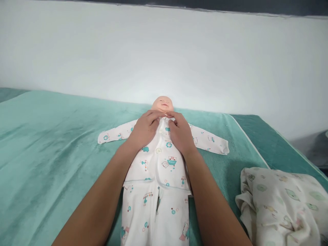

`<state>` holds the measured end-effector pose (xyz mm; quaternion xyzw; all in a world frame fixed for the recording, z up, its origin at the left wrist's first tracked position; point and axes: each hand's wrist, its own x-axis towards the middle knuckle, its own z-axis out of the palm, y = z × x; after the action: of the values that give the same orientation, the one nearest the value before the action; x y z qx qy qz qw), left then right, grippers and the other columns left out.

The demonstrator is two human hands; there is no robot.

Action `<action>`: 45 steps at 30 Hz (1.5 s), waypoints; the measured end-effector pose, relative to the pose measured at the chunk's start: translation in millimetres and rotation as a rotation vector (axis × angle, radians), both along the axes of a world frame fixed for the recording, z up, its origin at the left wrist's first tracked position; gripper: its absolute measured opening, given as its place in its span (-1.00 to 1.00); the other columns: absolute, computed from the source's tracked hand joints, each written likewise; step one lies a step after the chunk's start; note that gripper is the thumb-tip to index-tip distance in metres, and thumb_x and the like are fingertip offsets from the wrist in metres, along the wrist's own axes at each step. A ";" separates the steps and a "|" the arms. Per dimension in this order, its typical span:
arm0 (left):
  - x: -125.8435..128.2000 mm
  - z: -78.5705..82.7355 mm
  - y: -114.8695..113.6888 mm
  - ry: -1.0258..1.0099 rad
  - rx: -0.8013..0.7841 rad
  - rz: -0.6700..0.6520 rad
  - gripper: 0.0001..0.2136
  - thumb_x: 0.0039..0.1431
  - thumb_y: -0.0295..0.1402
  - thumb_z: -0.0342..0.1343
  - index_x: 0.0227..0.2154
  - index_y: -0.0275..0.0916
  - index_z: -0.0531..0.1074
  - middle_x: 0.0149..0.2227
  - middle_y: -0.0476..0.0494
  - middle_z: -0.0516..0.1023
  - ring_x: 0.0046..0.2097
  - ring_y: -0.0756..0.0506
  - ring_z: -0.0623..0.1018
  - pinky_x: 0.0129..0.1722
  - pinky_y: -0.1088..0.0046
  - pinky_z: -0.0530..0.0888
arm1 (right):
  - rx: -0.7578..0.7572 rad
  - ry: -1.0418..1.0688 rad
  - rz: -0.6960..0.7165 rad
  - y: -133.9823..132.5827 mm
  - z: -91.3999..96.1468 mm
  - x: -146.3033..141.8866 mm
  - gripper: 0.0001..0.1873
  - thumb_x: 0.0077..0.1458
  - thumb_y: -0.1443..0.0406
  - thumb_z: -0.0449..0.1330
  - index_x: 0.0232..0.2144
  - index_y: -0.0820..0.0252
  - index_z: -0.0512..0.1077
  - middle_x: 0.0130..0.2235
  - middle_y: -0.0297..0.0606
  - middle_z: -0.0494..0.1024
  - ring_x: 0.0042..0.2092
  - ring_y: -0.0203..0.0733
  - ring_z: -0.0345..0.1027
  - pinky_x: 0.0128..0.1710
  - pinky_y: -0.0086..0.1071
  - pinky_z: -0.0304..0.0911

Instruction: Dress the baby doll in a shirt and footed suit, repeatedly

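Note:
A baby doll [163, 102] lies on its back with its head toward the wall. It wears a white printed baby shirt [164, 164], whose sleeves spread out to both sides. Matching white trousers [139, 215] cover the legs down to the bottom of the picture. My left hand [148, 127] and my right hand [180, 132] meet at the shirt's collar, just under the chin. Fingers and thumbs of both are closed on the collar cloth around the top button. Lower down the front, buttons [158, 150] show along the placket.
A green plush cover [64, 147] lies under the doll. At the lower right sits a bunched white cloth [289, 205] with green and brown prints. A pale wall [164, 54] rises behind the bed's far edge. Something dark stands at the right edge.

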<state>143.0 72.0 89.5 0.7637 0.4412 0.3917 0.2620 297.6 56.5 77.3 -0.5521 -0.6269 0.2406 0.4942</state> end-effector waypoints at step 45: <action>-5.2 -1.7 -2.9 -0.188 -0.082 0.010 -0.82 0.26 -0.29 0.09 -0.21 -0.11 0.59 0.10 -0.04 0.55 0.17 -0.14 0.50 0.23 0.26 0.38 | -0.064 0.159 0.045 5.8 1.0 2.8 -0.86 0.19 0.27 0.10 -0.22 0.08 0.45 -0.25 -0.33 0.52 -0.28 -0.24 0.33 -0.15 -0.26 0.29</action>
<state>137.8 69.2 87.8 0.7102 0.4340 0.4445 0.3312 300.4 62.3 78.3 -0.5326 -0.5899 0.3148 0.5190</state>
